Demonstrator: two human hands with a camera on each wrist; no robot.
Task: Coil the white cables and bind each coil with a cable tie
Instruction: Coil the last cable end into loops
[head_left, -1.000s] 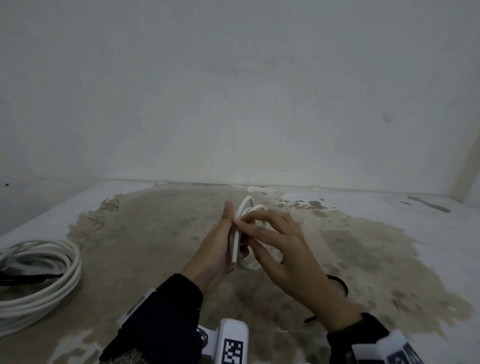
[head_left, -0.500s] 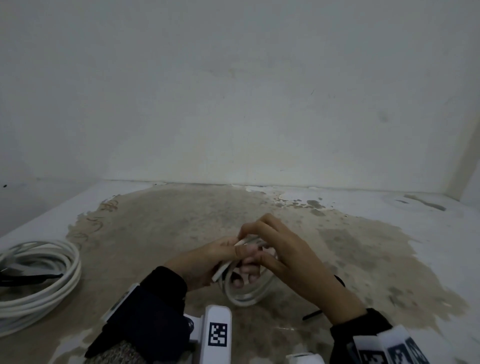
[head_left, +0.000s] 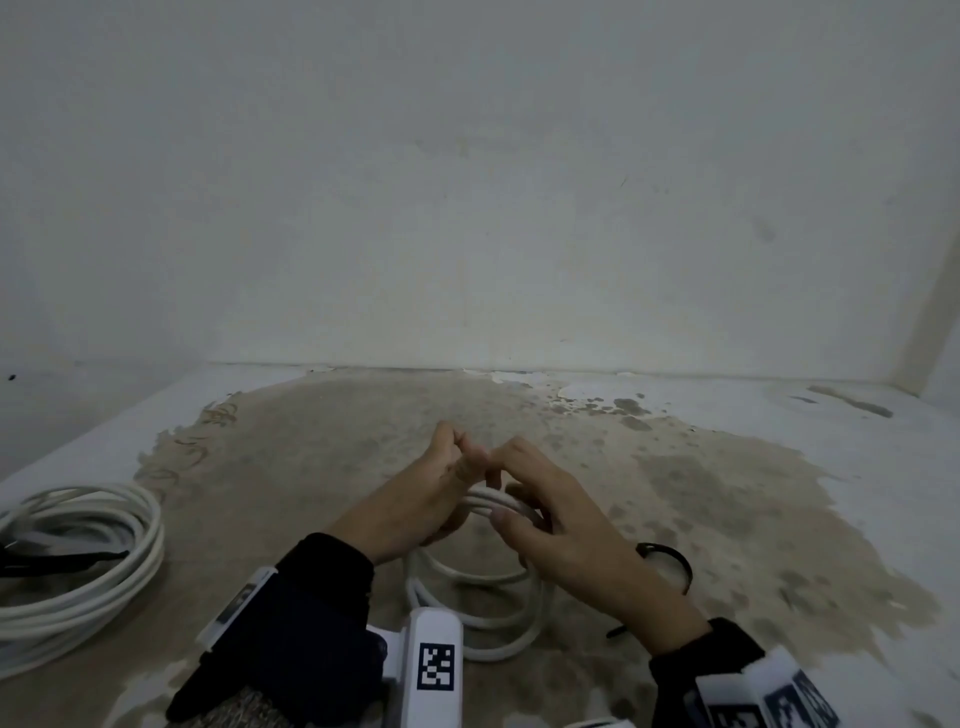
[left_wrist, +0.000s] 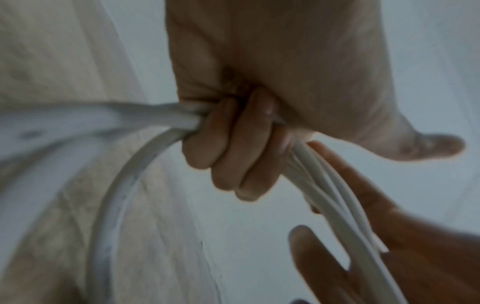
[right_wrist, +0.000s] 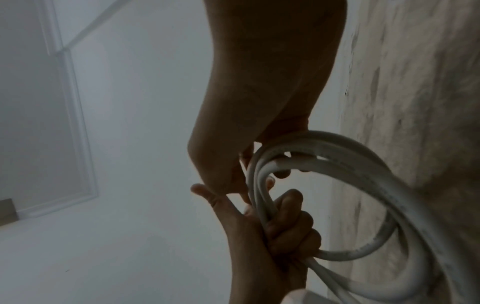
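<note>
Gripping: left hand (head_left: 415, 506) curled tight round the small white coil (head_left: 480, 613), strands bunched in the fist.
Right hand (head_left: 558, 519): fingers loosely spread against the same strands, thumb on the bundle; real grip or mere touch, cannot tell.
Hands: together, thumbs nearly meeting above the bundle.
Change: coil lowered and tipped from half a second ago, loops now hanging toward the desk (head_left: 727, 493).
Cable tie (head_left: 670, 558): black, on the desk behind the right wrist.
Big coil (head_left: 78, 561): far left, untouched, same spot.

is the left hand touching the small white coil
Touching: the left wrist view shows the left hand with fingers curled round the small white coil.
</note>
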